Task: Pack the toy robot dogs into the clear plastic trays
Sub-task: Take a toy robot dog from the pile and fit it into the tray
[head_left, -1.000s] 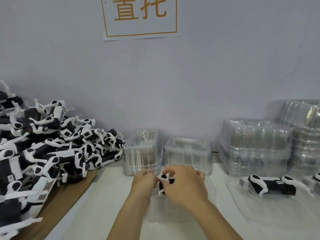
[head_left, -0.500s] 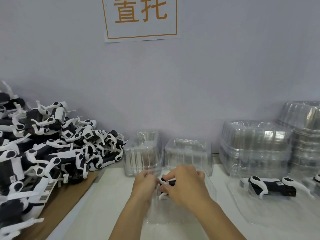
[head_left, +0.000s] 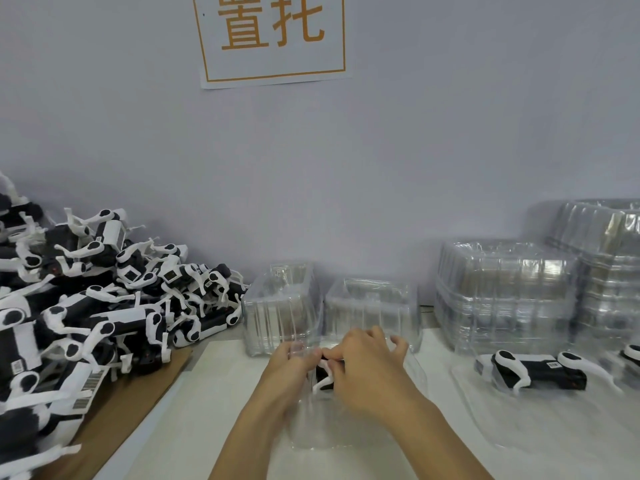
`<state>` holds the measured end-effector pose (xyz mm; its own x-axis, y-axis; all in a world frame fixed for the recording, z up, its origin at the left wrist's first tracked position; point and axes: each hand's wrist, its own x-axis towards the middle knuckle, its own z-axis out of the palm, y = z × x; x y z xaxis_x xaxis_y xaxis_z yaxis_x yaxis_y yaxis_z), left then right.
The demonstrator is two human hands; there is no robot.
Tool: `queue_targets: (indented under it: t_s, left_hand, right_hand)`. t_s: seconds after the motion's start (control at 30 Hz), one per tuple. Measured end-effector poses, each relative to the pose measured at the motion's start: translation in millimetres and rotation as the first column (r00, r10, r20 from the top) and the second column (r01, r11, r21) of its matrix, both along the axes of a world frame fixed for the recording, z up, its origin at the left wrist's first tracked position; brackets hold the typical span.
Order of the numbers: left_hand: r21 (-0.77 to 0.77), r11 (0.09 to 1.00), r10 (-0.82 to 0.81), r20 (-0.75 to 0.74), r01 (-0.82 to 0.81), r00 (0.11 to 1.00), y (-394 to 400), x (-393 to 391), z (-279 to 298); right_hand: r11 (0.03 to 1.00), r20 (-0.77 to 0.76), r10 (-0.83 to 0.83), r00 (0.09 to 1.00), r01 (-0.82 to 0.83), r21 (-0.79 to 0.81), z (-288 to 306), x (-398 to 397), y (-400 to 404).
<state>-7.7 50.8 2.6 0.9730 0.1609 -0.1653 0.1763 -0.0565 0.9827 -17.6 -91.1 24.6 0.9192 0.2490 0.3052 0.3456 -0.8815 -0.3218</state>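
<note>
The scene is evenly, softly lit; glare is seen on the plastic trays [head_left: 502, 292], and edges are bent.

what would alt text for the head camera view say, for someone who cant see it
Two bare hands, left hand and right hand, press a black-and-white toy robot dog into a clear plastic tray on a white table. A pile of toy dogs lies to the left, stacked clear trays to the right, with one packed dog in front of them.
</note>
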Motion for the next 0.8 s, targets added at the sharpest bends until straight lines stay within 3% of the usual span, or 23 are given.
queue_targets:
  t_s: [0.1,0.33,0.53,0.8]
  left_hand:
    - [0.068,0.997,0.025,0.019,-0.027,0.999,0,1,2]
    - [0.108,0.993,0.039,0.004,-0.039,0.999,-2,4,1]
    - [0.123,0.992,0.026,0.005,-0.026,1.000,-2,5,1]
    - [0.159,0.987,0.020,0.001,-0.020,1.000,-1,4,4]
  right_hand:
    - [1.000,0.013,-0.001,1.000,0.001,0.006,5,1,-9]
    - [0.976,-0.088,-0.211,0.973,0.215,0.043,22,10,-66]
    - [0.982,-0.164,-0.155,0.974,0.169,0.078,21,11,-74]
    - [0.968,0.097,-0.250,0.963,0.248,0.027,8,12,-59]
